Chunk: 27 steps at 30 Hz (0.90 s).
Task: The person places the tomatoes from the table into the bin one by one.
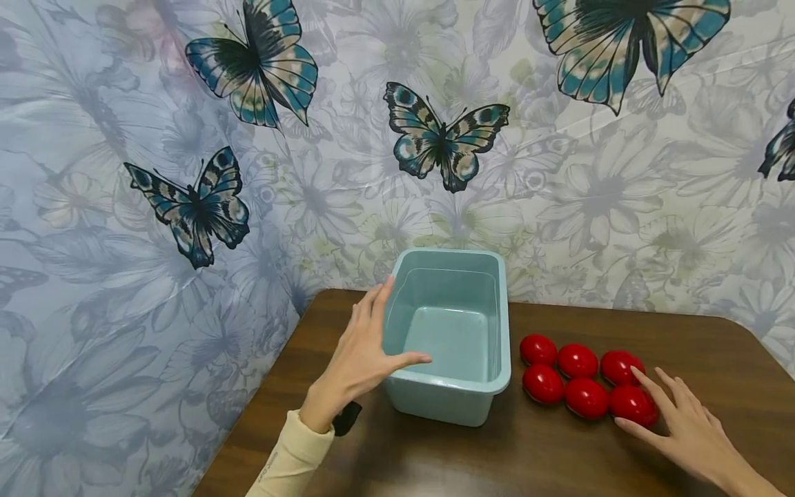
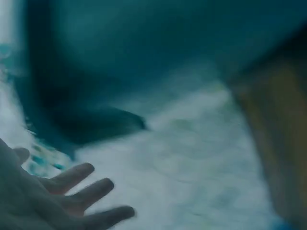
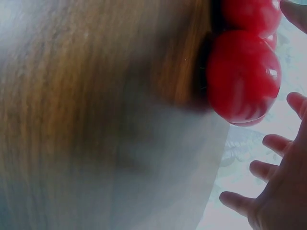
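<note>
A pale blue-green plastic tub (image 1: 435, 404) stands on the table with nothing visible inside. My left hand (image 1: 360, 345) is at its left side, fingers straight and thumb stretched out over the near rim; whether it touches cannot be told. In the left wrist view the tub (image 2: 144, 43) looks dark and blurred above the spread fingers. To the right of the tub lie several glossy red egg-like balls (image 1: 586, 398) in two rows. Beside the nearest right ball (image 1: 632, 405), my right hand (image 1: 689, 424) has its fingers spread, holding nothing. The right wrist view shows that ball (image 3: 243, 76) close up.
The brown wooden table (image 1: 546, 455) has a rounded far right corner. Behind it and to the left hangs a cloth (image 1: 348, 166) printed with butterflies and flowers. A black band piece (image 1: 346, 418) sits at my left wrist.
</note>
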{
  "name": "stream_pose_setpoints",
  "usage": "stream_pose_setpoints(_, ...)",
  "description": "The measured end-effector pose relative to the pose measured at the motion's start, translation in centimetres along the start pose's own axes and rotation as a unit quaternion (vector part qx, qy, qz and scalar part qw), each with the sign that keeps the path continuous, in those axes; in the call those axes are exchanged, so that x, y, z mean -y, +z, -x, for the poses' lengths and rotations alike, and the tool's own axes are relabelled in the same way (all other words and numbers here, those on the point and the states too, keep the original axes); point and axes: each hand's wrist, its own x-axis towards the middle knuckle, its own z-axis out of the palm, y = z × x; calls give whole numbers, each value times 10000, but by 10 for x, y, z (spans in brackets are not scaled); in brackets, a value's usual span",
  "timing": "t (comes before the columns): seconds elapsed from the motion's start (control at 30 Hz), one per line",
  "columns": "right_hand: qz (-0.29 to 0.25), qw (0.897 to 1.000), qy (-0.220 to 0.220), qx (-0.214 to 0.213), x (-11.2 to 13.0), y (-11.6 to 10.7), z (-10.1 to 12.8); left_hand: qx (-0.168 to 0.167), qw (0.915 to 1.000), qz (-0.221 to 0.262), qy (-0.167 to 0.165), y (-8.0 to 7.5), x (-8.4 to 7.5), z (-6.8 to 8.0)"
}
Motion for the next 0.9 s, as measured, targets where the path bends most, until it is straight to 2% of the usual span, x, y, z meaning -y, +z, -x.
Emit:
stream_pose_setpoints(0.07,45,10000,-31,-37,0,-1,-1,28,9986,90,-516,3,22,5)
stream_pose_setpoints(0.13,93,9999,-88,-100,-2,-2,0,175,9943,374,-981,8,37,11)
stream_pose_setpoints(0.23,167,9995,-154,-215,-6,-4,3,383,9850,1082,-1292,15,48,16)
stream_pose_setpoints(0.33,41,9994,-150,-311,-8,-3,7,502,9753,1711,-1300,21,53,16)
stream_pose_setpoints(0.43,-297,9986,-122,-414,-8,-1,8,569,9700,1973,-1300,22,54,15)
stream_pose_setpoints(0.53,-602,9969,-74,-495,-5,0,8,717,9663,2044,-1394,21,55,16)
stream_pose_setpoints(0.63,-682,9964,-43,-495,-1,1,7,829,9628,2101,-1483,20,55,16)
stream_pose_setpoints(0.9,-442,9971,-237,-566,6,8,0,907,9600,2209,-1462,19,54,14)
